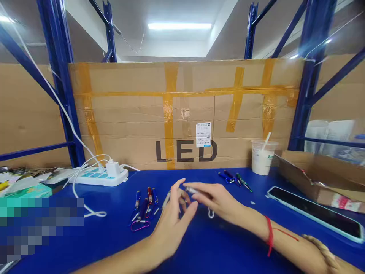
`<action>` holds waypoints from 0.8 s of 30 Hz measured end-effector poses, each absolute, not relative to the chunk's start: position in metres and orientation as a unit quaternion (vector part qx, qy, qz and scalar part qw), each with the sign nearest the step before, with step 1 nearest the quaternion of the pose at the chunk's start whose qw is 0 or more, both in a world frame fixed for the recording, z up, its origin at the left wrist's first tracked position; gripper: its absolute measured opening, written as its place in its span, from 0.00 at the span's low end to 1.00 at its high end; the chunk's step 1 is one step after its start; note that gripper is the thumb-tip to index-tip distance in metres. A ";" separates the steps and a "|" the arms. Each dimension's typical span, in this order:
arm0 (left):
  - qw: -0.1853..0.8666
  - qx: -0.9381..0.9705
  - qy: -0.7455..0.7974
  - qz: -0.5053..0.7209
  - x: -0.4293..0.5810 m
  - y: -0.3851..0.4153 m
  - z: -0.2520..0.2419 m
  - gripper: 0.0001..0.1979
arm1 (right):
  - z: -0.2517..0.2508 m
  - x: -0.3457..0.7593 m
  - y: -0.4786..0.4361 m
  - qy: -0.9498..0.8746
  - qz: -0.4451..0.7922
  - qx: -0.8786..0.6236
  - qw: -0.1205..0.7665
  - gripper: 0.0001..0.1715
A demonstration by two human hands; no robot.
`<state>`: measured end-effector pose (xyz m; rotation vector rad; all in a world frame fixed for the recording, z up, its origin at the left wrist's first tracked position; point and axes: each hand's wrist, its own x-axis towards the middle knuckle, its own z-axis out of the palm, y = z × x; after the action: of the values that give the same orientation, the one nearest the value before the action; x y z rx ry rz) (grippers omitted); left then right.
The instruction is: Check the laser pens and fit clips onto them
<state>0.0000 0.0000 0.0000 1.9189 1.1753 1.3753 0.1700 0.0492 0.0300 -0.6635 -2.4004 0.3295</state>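
My right hand (212, 198) pinches a small silver metal tube (191, 190) between thumb and fingers. Below that hand shows a white carabiner clip (211, 214); whether it is joined to the tube is hidden. My left hand (173, 219) faces it with thumb and fingers apart, the fingertips close to the tube's end. Just behind the left hand, another silver piece (166, 199) is partly covered. To its left lie several blue and red metal tubes (149, 198) with carabiner clips, one a pink clip (140, 226).
More coloured tubes with clips (235, 179) lie at the back right. Beyond them stand a lidded drink cup (261, 158), a phone (313, 213) and an open cardboard box (319, 190). A power strip (98, 177) with white cables sits back left. A cardboard panel (128, 129) closes the rear.
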 end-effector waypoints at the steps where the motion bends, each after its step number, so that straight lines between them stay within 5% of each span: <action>1: 0.291 0.714 0.428 0.472 0.000 0.002 0.001 0.28 | 0.028 0.168 0.044 -0.921 0.143 -0.227 0.283 0.17; 7: 0.422 0.707 0.397 0.405 0.001 0.011 0.005 0.25 | 0.021 0.163 0.035 -0.926 0.191 -0.214 0.246 0.13; 14: 0.391 0.665 0.423 0.475 -0.002 0.020 0.005 0.22 | 0.010 0.169 0.057 -0.861 0.203 -0.317 0.343 0.16; 24: 0.352 0.711 0.463 0.395 -0.003 0.016 0.002 0.22 | 0.013 0.168 0.058 -0.854 0.193 -0.312 0.369 0.13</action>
<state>-0.0034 0.0161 0.0021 1.8397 1.1967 1.0228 0.1677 0.0578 0.0130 -0.8008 -2.1927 0.4957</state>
